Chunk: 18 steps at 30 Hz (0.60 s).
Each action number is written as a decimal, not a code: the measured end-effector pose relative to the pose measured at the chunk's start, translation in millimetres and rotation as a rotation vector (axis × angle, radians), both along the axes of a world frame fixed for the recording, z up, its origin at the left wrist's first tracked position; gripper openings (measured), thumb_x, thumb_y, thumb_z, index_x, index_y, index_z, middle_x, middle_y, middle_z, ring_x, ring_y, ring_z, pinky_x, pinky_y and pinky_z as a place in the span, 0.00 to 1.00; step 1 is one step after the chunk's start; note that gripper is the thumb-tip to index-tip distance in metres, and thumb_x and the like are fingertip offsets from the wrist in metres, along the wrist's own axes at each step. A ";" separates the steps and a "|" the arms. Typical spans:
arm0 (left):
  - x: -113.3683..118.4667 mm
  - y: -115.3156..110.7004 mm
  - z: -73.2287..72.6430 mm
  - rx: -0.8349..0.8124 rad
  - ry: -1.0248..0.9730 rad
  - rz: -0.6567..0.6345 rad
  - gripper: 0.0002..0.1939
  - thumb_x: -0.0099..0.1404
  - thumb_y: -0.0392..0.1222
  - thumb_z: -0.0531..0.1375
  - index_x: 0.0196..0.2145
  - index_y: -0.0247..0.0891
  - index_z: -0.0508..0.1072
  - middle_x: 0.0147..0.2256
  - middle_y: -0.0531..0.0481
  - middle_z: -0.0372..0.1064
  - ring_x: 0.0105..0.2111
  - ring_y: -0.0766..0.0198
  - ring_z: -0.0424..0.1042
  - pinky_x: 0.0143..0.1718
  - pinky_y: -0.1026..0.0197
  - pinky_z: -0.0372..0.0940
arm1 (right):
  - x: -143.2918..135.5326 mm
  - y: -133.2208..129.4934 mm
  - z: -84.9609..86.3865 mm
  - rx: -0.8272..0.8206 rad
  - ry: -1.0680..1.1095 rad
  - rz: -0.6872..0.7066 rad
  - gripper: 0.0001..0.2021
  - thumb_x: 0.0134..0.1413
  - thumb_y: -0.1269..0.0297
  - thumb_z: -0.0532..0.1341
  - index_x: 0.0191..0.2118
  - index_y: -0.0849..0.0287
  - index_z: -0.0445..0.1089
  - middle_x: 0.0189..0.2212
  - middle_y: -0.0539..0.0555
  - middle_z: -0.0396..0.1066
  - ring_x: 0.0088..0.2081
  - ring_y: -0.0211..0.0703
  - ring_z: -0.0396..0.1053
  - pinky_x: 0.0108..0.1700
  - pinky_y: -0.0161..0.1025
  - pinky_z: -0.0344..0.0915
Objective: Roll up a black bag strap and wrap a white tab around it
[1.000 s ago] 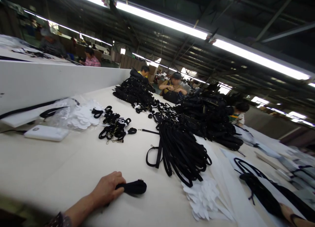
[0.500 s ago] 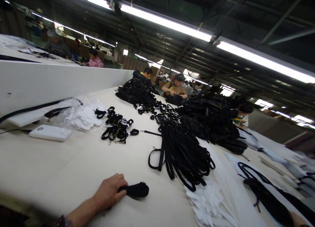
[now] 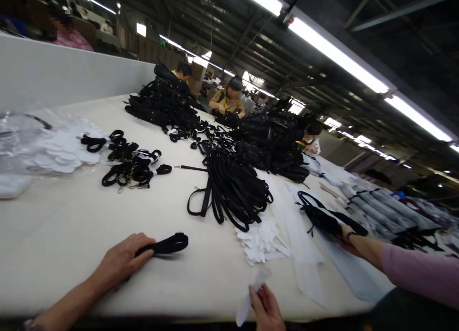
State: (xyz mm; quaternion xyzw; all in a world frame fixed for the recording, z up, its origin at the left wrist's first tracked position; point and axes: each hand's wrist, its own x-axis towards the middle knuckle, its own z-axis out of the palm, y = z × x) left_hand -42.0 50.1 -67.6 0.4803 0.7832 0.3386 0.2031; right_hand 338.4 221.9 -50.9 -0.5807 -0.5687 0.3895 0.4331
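My left hand [image 3: 125,258] is closed round a folded black strap [image 3: 170,245], its looped end sticking out to the right just above the pale table [image 3: 89,226]. At the bottom edge, right of centre, my right hand [image 3: 266,308] pinches a thin white piece [image 3: 245,306] between thumb and fingers. Beyond it lies a loose heap of white pieces [image 3: 258,241]. A large bundle of long black straps [image 3: 234,185] spreads over the middle of the table. To its left sit several folded black straps with metal clips [image 3: 131,164].
Black bags [image 3: 276,139] are piled at the back. White pieces in clear plastic [image 3: 60,149] lie at the left by a grey partition [image 3: 71,72]. At the right, a co-worker's hand [image 3: 347,235] holds a black bag [image 3: 317,218]. Other people sit farther back.
The view has swung right, so the table's things appear farther left. My right hand has come into view with the white piece. More of the co-worker's arm shows. My left hand still grips the strap.
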 end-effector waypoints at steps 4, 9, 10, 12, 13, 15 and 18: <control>2.5 5.1 13.8 0.049 -0.180 -0.027 0.15 0.66 0.52 0.57 0.45 0.47 0.77 0.43 0.53 0.77 0.45 0.55 0.75 0.48 0.57 0.67 | -89.3 -14.9 8.6 -0.273 0.116 0.394 0.21 0.43 0.49 0.70 0.38 0.61 0.79 0.30 0.54 0.77 0.34 0.46 0.73 0.36 0.38 0.70; 14.5 7.8 41.1 0.108 -0.360 -0.091 0.16 0.66 0.54 0.59 0.46 0.46 0.78 0.45 0.53 0.78 0.48 0.54 0.74 0.49 0.59 0.66 | -167.9 -35.2 18.9 -0.542 0.291 0.639 0.18 0.42 0.55 0.70 0.38 0.61 0.76 0.24 0.48 0.70 0.22 0.34 0.64 0.24 0.32 0.61; 16.8 7.7 44.4 0.108 -0.376 -0.092 0.16 0.66 0.53 0.59 0.47 0.47 0.77 0.44 0.53 0.78 0.47 0.55 0.74 0.49 0.60 0.66 | -176.9 -36.8 19.9 -0.561 0.307 0.663 0.18 0.41 0.56 0.70 0.38 0.61 0.75 0.24 0.48 0.70 0.21 0.34 0.64 0.24 0.32 0.60; 20.7 7.4 47.8 0.108 -0.398 -0.082 0.17 0.65 0.51 0.60 0.50 0.47 0.75 0.42 0.53 0.77 0.43 0.57 0.74 0.45 0.60 0.67 | -189.3 -38.4 20.2 -0.580 0.316 0.689 0.17 0.40 0.57 0.71 0.36 0.61 0.75 0.24 0.49 0.70 0.21 0.34 0.64 0.24 0.32 0.60; 22.3 7.3 48.3 0.114 -0.410 -0.078 0.20 0.64 0.50 0.60 0.53 0.48 0.72 0.40 0.54 0.77 0.40 0.58 0.74 0.43 0.60 0.66 | -193.4 -38.8 19.2 -0.587 0.312 0.696 0.16 0.39 0.57 0.71 0.34 0.61 0.74 0.23 0.49 0.71 0.21 0.34 0.64 0.24 0.32 0.60; 25.2 7.5 48.1 0.141 -0.439 -0.082 0.29 0.64 0.47 0.60 0.62 0.49 0.62 0.36 0.56 0.74 0.37 0.61 0.73 0.42 0.60 0.65 | -198.9 -39.4 14.9 -0.600 0.286 0.706 0.15 0.39 0.56 0.71 0.31 0.61 0.74 0.23 0.50 0.71 0.20 0.34 0.64 0.23 0.33 0.61; 29.5 8.1 48.0 0.168 -0.471 -0.101 0.38 0.65 0.43 0.59 0.68 0.51 0.48 0.34 0.58 0.72 0.36 0.63 0.72 0.42 0.59 0.64 | -203.6 -39.7 4.8 -0.594 0.186 0.720 0.14 0.40 0.54 0.68 0.28 0.61 0.72 0.21 0.50 0.70 0.19 0.35 0.63 0.21 0.34 0.59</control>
